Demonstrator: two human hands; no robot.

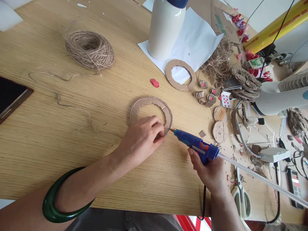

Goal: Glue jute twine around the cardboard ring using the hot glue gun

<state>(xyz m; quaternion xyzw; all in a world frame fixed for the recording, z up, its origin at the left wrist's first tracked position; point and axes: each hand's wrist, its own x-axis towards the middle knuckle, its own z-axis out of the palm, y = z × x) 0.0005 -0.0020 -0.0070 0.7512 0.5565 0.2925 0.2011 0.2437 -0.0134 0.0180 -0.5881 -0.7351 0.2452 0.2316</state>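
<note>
My left hand is closed on the near side of a flat cardboard ring lying on the table. Twine runs along the ring's outer edge, and the fingers hide its front part. In my right hand is a blue hot glue gun, its nozzle pointing left at the ring's right edge beside my left fingertips. A long clear glue stick sticks out of the gun's back. A loose strand of twine trails over the table left of the ring.
A twine ball lies at the back left, a phone at the left edge. Behind the ring are red paper pieces, a second cardboard ring and a white bottle. Scissors and craft scraps crowd the right.
</note>
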